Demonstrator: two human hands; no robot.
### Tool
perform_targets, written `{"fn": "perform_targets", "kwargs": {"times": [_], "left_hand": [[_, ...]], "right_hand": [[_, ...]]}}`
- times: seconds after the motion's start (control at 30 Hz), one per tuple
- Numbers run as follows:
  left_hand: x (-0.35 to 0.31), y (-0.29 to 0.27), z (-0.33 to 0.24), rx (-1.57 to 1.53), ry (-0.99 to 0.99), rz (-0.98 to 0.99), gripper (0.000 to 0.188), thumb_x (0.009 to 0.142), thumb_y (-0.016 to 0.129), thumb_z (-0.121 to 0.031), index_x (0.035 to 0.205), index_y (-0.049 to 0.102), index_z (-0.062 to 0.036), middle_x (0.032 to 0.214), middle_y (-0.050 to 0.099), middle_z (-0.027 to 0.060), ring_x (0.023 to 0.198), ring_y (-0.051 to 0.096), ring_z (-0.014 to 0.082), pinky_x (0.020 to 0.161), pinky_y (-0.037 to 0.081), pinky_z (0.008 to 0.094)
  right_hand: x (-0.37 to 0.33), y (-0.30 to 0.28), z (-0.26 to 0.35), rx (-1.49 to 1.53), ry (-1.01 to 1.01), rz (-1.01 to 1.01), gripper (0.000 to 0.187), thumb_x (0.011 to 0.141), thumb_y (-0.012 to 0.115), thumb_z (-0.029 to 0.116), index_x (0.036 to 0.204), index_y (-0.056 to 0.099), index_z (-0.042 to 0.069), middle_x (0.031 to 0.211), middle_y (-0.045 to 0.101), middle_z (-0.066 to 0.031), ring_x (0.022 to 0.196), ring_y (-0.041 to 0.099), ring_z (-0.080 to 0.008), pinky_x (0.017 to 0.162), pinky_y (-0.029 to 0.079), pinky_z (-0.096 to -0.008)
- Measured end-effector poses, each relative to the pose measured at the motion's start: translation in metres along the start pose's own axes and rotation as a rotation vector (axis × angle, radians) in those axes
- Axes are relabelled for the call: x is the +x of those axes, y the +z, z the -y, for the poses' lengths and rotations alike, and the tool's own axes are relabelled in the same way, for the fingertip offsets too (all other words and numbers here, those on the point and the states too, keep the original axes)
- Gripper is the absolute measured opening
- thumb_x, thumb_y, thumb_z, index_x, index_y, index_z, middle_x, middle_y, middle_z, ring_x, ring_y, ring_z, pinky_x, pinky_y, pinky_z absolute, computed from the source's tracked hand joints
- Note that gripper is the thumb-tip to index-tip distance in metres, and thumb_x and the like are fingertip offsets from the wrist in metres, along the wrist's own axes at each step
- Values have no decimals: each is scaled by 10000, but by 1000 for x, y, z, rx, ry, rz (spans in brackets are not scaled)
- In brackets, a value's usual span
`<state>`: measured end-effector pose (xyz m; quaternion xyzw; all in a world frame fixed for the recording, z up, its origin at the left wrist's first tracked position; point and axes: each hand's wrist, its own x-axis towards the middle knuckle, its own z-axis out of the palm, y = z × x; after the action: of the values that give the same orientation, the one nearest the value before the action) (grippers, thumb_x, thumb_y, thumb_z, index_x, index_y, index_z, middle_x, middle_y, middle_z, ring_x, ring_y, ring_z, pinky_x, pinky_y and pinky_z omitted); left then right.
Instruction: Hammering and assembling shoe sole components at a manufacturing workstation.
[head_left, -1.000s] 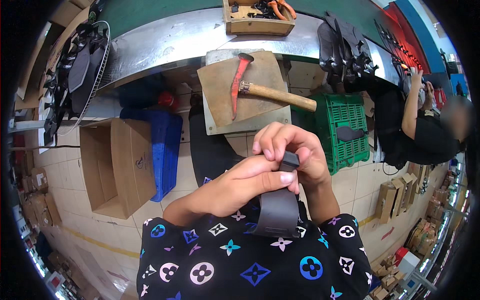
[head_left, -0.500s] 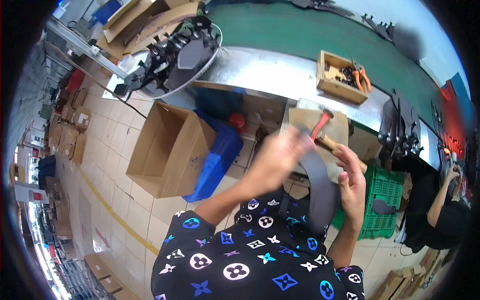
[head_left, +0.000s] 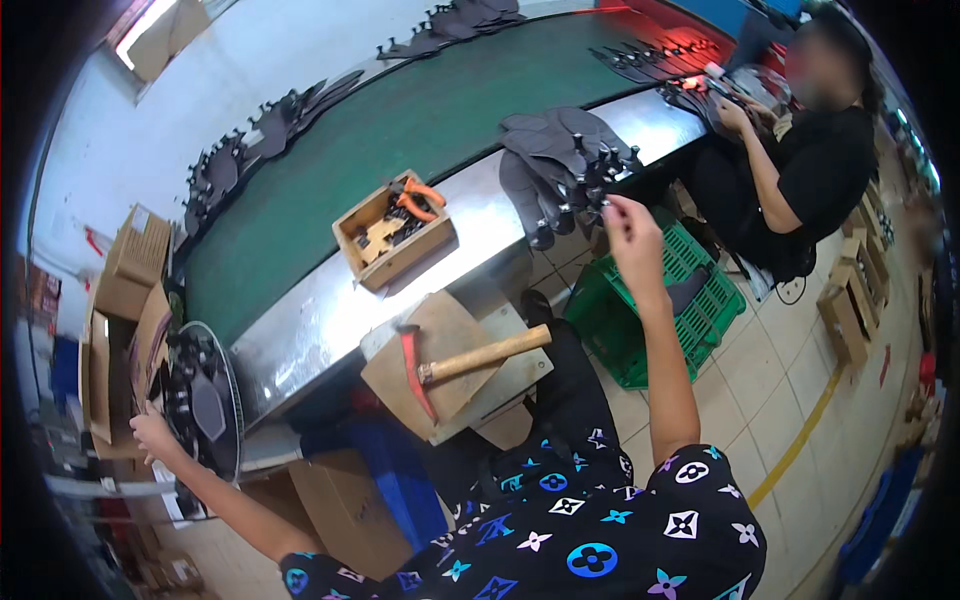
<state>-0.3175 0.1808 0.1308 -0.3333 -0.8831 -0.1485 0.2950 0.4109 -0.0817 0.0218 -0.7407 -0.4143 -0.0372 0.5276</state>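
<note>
My left hand (head_left: 158, 438) reaches far out to the left, fingers apart, at the rim of a round tray (head_left: 238, 420). In it lie several dark grey soles (head_left: 208, 408) with black fittings. On the right, the fingertips of my right hand (head_left: 636, 240) are pinched at a black fitting on the edge of a pile of grey soles (head_left: 545, 160), which overhangs the bench edge. Between my arms, a hammer (head_left: 480, 358) with a red head and wooden handle rests on a brown board (head_left: 385, 375); neither hand touches it.
A wooden box (head_left: 400, 262) with orange-handled pliers (head_left: 422, 200) stands on the metal bench edge, beside a green belt (head_left: 330, 150) carrying more soles. A green crate (head_left: 640, 365) is below my right arm. Cardboard boxes (head_left: 345, 510) stand lower left. A co-worker (head_left: 830, 160) sits at the right.
The grey sole that was between my hands is gone from there. My left hand has swung out left to the tray, my right hand out right to the pile. The view has turned right.
</note>
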Motion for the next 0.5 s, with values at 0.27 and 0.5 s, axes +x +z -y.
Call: {"fn": "perform_targets", "kwargs": {"times": [0.27,0.5], "left_hand": [[-240,-141,-114,-603,925,180,464,939,604,-340,1335,542,-107,1456,472,145,1395,387,334,1133,183,615],[-337,-217,-191,-1216,1040,158,595,885,714,-237,1372,443,-29,1417,487,193,1379,412,339,1120,281,553]], "right_hand": [[46,125,-19,-29,-451,529,295,892,673,197,1056,583,-31,1034,631,-204,884,658,-334,721,531,-416],[45,144,156,1056,120,657,293,977,620,253,1108,612,-9,950,671,-79,787,645,-145,724,540,-285]]}}
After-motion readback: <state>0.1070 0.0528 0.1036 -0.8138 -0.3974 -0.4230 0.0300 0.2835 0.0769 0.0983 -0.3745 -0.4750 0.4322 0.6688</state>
